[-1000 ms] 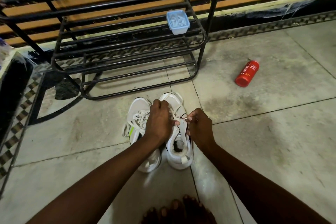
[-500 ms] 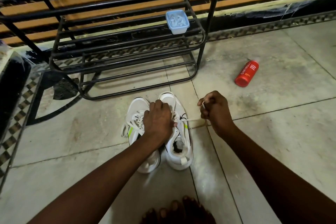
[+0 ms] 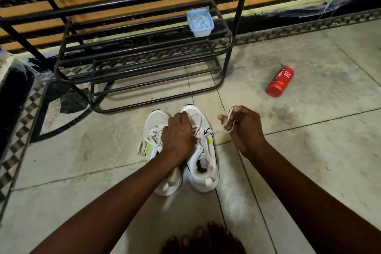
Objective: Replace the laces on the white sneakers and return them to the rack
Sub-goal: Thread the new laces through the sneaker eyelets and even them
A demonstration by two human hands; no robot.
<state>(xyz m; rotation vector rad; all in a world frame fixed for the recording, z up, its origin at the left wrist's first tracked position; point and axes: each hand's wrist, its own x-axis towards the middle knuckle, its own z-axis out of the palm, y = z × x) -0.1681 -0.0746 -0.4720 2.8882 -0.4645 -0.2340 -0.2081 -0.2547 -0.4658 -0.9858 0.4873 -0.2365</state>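
The right sneaker [image 3: 203, 163] and the left sneaker [image 3: 153, 128] stood side by side on the floor [image 3: 309, 150], just near of the rack [image 3: 144, 57]. The left hand [image 3: 177, 136] lay on the right sneaker, its fingers [image 3: 181, 117] curled over the lacing and holding the shoe down. The right hand [image 3: 243, 126] pinched a loop of lace [image 3: 232, 125] drawn out to the right of the shoe.

Probable faults:
1. An uneven pull could strip the lace from an eyelet or leave 2 unequal ends.
2. A slack hold could let the right sneaker tip or slide.

The red bottle [image 3: 280, 81] lay well apart, far right. A blue container [image 3: 200, 22] sat on the rack.
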